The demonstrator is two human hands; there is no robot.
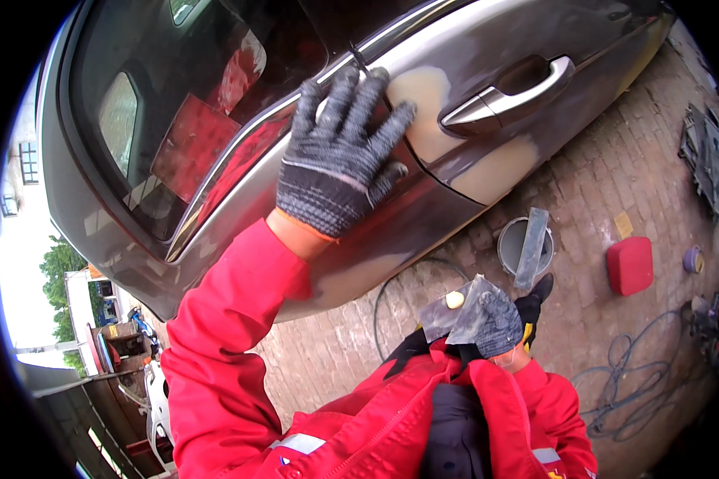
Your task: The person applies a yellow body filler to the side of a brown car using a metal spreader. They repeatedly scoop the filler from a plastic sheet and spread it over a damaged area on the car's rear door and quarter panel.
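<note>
My left hand, in a dark grey knitted glove, lies against the grey car's door just below the window trim. Its fingers are spread across the gap between two panels. Pale, sanded-looking filler patches mark the paint around the silver door handle. Low in front of my body, my right hand, also gloved, grips flat putty spreaders. A small cream-yellow dab of putty sits on one of these thin plates. Part of the right hand's grip is hidden behind the plates.
Near my foot stands a round bucket with a flat metal strip across it. On the brick paving are a red box-like item, a small purple tin and a coiled hose. Dark panels lie at far right.
</note>
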